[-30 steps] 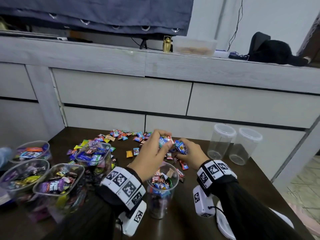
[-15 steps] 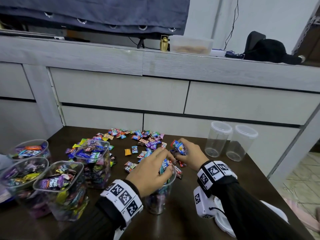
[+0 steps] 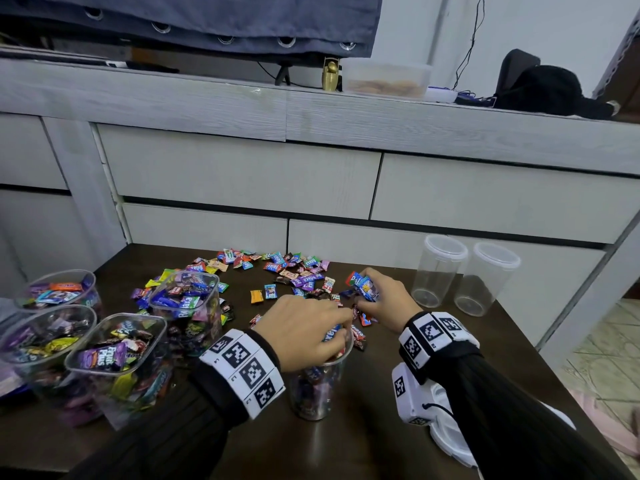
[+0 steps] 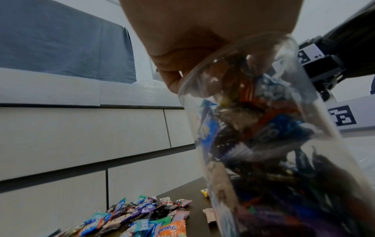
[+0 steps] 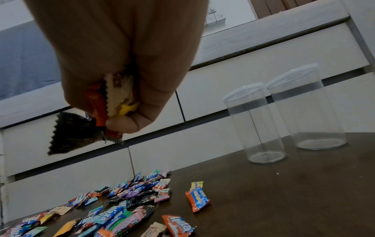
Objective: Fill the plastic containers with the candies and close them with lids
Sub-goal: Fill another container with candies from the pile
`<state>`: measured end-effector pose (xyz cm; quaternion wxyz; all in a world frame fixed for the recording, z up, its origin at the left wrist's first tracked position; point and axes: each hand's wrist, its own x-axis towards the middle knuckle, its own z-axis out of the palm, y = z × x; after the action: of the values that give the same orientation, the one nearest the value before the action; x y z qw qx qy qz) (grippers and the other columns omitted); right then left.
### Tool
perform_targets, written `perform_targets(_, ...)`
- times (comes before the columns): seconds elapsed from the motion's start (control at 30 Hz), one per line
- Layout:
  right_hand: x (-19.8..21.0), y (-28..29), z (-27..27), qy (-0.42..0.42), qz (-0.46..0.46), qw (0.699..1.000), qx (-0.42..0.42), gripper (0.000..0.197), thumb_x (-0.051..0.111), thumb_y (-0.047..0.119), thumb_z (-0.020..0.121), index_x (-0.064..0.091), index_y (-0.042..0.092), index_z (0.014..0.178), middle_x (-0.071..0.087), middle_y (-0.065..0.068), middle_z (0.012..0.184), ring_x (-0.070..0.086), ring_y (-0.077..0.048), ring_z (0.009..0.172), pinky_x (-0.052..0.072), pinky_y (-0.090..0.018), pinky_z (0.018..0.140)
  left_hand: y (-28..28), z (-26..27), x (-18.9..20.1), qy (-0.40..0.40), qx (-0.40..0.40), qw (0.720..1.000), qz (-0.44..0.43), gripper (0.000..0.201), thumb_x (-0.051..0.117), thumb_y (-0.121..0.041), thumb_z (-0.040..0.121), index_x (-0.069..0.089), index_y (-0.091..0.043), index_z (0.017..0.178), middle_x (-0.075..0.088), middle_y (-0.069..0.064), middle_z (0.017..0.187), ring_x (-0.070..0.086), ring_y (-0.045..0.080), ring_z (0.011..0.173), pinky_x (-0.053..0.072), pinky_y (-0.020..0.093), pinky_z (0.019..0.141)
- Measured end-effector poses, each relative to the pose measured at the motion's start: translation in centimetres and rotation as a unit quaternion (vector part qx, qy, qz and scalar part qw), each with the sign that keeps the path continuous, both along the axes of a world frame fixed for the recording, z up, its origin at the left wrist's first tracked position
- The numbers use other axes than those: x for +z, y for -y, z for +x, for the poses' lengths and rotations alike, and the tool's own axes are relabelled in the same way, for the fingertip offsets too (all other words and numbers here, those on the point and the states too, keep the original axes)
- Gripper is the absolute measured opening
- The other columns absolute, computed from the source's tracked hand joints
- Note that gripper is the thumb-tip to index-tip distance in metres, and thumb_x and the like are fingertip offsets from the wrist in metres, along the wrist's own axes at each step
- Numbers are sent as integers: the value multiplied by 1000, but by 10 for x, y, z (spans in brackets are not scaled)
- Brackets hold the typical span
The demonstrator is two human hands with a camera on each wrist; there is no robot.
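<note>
On the dark glossy wood table (image 3: pixel 391 441) by pale woodgrain drawers (image 3: pixel 242 174), crinkly candies (image 3: pixel 298 271) lie scattered; left hand (image 3: pixel 304 336) curls over a clear round container (image 3: pixel 317 393), right hand (image 3: pixel 384 299) clutches wrappers beside it.

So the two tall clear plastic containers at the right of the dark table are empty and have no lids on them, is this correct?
Not fully. The two tall clear plastic containers are empty, but each carries a translucent white lid. The right wrist view shows the lids most clearly, seated on both rims at the right of the dark table.
</note>
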<state>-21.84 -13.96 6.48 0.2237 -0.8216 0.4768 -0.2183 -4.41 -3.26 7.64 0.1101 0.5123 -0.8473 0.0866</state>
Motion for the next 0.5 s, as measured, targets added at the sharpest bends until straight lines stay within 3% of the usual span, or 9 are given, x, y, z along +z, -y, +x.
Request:
perform_targets(0.2, 2, 0, 1, -1, 0, 1000, 1, 31, 64, 14, 86, 51, 14, 114, 62, -2, 93, 57, -10, 72, 41, -9, 54, 5, 3, 0, 0, -23, 1000, -1, 36, 28, -54, 89, 53, -35, 106, 69, -7, 94, 63, 15, 81, 47, 34, 62)
perform_targets(0.37, 2, -1, 0, -2, 7, 1000, 1, 30, 65, 14, 86, 51, 14, 113, 63, -3, 95, 57, -7, 70, 41, -9, 53, 6, 8, 2, 14, -16, 999, -38, 46, 22, -58, 84, 51, -39, 114, 64, -1, 67, 60, 17, 62, 24, 29, 51)
perform_targets(0.5, 2, -1, 0, -2, 7, 1000, 5, 28, 65, 15, 87, 52, 14, 112, 62, -1, 92, 56, -6, 69, 41, -9, 53, 8, 5, 3, 28, -9, 998, -53, 47, 19, -61, 86, 46, -38, 117, 44, -4, 50, 54, 16, 51, 18, 28, 46)
